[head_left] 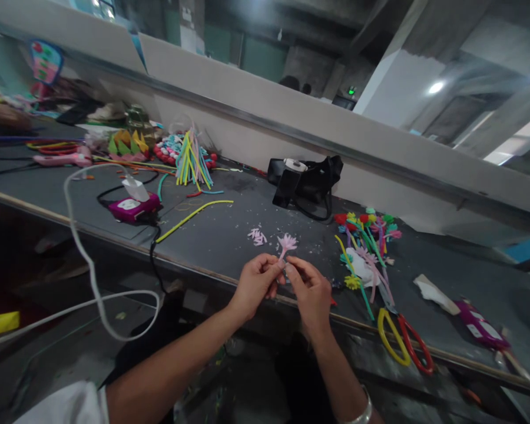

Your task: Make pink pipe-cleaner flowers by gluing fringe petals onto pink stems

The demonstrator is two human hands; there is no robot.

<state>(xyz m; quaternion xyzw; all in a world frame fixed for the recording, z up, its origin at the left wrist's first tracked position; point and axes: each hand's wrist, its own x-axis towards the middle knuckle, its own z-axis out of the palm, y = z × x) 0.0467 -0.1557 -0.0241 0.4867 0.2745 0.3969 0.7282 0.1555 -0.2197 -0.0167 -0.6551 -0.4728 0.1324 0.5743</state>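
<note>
A pale pink craft flower (287,242) with splayed petals stands up from the fingers of my left hand (259,281), which pinches its stem. Close beside it, my right hand (309,288) has thumb and fingers pressed together near the stem. Whatever lies in that pinch is hidden or too small to make out. Just beyond my hands, a small heap of pink cut pieces (258,237) lies on the dark tabletop (221,235), with tiny scraps scattered around it.
To the right lie several colourful craft flowers (366,227) and scissors (404,338) with yellow and red handles, jutting over the edge. A black bag (320,179) with a phone (287,187) stands behind. Leftward are a yellow strip (194,219), a purple power socket (135,207) and a looping white cable (88,259).
</note>
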